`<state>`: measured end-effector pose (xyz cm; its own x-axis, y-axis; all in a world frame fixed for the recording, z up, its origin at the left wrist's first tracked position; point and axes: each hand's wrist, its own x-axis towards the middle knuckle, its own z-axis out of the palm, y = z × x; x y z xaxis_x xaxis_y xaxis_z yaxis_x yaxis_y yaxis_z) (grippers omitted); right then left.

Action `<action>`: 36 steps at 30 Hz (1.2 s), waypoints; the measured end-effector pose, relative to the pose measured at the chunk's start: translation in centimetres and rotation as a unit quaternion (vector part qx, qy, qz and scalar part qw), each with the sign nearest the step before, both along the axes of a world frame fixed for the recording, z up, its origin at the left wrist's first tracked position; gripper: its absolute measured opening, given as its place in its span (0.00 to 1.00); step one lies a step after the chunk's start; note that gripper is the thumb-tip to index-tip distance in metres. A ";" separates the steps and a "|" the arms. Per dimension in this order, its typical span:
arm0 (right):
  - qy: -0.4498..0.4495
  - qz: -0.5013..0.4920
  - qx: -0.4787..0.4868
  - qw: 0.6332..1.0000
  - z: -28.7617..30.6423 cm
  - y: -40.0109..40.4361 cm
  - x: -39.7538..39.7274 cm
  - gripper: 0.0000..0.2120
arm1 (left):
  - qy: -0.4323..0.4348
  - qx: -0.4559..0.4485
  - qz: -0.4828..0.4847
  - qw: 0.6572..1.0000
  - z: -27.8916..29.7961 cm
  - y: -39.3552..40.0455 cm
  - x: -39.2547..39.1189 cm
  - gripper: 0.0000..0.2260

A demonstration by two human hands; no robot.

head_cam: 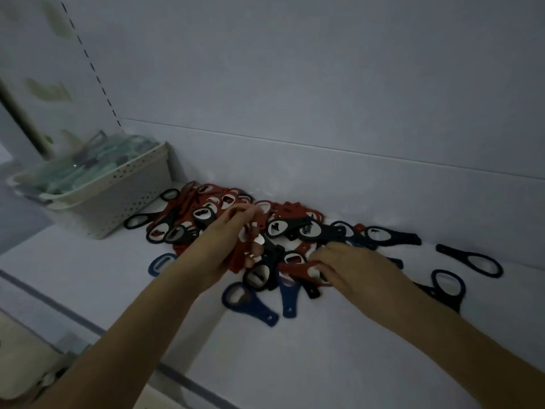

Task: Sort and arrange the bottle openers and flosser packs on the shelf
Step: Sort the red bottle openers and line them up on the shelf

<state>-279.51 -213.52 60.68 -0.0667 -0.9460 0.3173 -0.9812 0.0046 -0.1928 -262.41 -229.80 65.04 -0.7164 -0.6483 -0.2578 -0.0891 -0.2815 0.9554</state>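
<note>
Because each bottle opener looked flat, light and stiff, with a slick plastic handle and an open ring head, the ring or narrow neck seemed the surest place to pinch. A mixed pile of bottle openers (236, 219) lay on the white shelf (324, 349), directly under both hands. The left hand (227, 243) was curled round a stack of red openers (240, 255). The right hand (351, 267) pinched another red opener (298, 268). Flosser packs (88, 169) filled a white basket (129, 199) well left of the left hand.
</note>
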 end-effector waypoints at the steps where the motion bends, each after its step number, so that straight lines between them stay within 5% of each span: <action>1: -0.030 0.005 -0.023 0.999 1.1 -0.1 -0.1 0.07 | -0.027 -0.027 -0.020 0.999 0.5 -0.6 0.0 0.12; 4: -0.139 0.017 -0.054 0.989 5.2 -1.4 1.2 0.06 | -0.095 -0.061 -0.123 0.986 1.5 -2.1 0.0 0.18; 9: -0.284 -0.084 -0.081 0.952 5.6 -5.7 3.9 0.14 | -0.060 0.075 -0.297 0.950 1.2 -3.4 -0.7 0.22; 13: -0.262 -0.183 -0.132 0.938 3.9 -6.8 2.6 0.07 | -0.031 0.183 -0.242 0.952 0.1 -6.7 -0.8 0.14; 15: -0.224 -0.226 -0.066 0.946 3.4 -6.0 1.4 0.00 | -0.011 0.234 -0.216 0.948 0.1 -8.6 -0.7 0.14; 19: -0.112 -0.368 0.085 0.919 1.7 -6.2 1.7 0.25 | 0.035 0.273 -0.176 0.945 -0.8 -10.0 -0.6 0.08; 23: -0.037 -0.453 0.131 0.881 1.4 -8.9 3.7 0.20 | 0.109 0.276 -0.172 0.939 -2.2 -9.7 -1.0 0.07; 28: -0.108 -0.470 0.162 0.861 2.1 -10.5 3.9 0.09 | 0.140 0.202 -0.211 0.946 -2.1 -9.1 -0.9 0.10; 36: -0.340 -0.455 0.026 0.822 2.9 -8.7 2.1 0.20 | 0.133 0.246 -0.209 0.937 -2.4 -8.7 -0.8 0.15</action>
<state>-277.46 -222.22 63.60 -0.9005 -0.4163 -0.1253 -0.2314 0.7029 -0.6726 -263.20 -238.52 62.63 -0.9626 -0.1467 -0.2279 -0.0664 -0.6878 0.7229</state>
